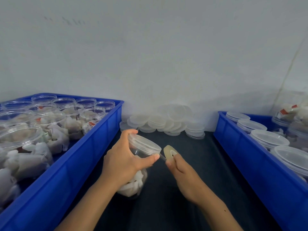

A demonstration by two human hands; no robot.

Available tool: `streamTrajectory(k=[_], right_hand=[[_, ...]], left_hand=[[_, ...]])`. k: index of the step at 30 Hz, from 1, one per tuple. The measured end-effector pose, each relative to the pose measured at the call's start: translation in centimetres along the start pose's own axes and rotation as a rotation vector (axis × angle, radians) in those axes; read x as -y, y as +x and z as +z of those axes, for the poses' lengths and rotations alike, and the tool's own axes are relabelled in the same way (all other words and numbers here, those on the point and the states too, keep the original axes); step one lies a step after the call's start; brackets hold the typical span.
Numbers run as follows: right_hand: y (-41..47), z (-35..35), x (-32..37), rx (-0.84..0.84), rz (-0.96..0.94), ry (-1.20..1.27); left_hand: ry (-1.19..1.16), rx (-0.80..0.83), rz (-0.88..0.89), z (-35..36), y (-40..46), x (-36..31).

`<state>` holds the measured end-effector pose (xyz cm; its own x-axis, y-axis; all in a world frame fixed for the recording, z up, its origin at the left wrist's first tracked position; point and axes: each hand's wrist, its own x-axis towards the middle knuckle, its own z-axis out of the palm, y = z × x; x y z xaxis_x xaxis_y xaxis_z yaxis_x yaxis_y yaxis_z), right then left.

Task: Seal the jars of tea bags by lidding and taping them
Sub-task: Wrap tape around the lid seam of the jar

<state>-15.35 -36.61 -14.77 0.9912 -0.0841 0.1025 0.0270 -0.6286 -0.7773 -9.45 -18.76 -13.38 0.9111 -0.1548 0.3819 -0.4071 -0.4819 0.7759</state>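
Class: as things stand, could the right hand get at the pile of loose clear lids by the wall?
Probably not yet: the right hand grips the roll of clear tape; the dark tabletop toward the lid pile lies open.

Two bright blue crates, the left crate and the right crate, flank a dark grey worktop. Clear jar with white tea bags, translucent lid, pale yellowish tape roll, red-and-white tags, off-white wall.
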Motion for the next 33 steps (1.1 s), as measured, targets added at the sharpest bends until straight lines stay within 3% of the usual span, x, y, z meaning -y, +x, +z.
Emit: streamTrajectory(k=[11, 20, 26, 31, 33], right_hand=[[0.2, 0.4, 0.2, -0.149, 0.061, 0.151], [1.7, 2.2, 1.3, -0.292, 0.199, 0.035], [0.9, 1.1, 0.6, -0.199, 0.101, 0.124], [0.0, -0.5, -0.3, 0.004, 0.001, -0.084], [-0.1, -0.8, -0.2, 0.033, 0.024, -0.063]], left_hand=[[0.058, 0.009, 0.030, 0.2, 0.4, -0.1], [0.016, -0.032, 0.027, 0.4, -0.1, -0.1], [-0.005, -0.038, 0.003, 0.1, 0.1, 0.3], [-0.028, -0.039, -0.005, 0.0, 0.1, 0.3], [-0.017, -0.028, 0.003, 0.1, 0.0, 0.2]])
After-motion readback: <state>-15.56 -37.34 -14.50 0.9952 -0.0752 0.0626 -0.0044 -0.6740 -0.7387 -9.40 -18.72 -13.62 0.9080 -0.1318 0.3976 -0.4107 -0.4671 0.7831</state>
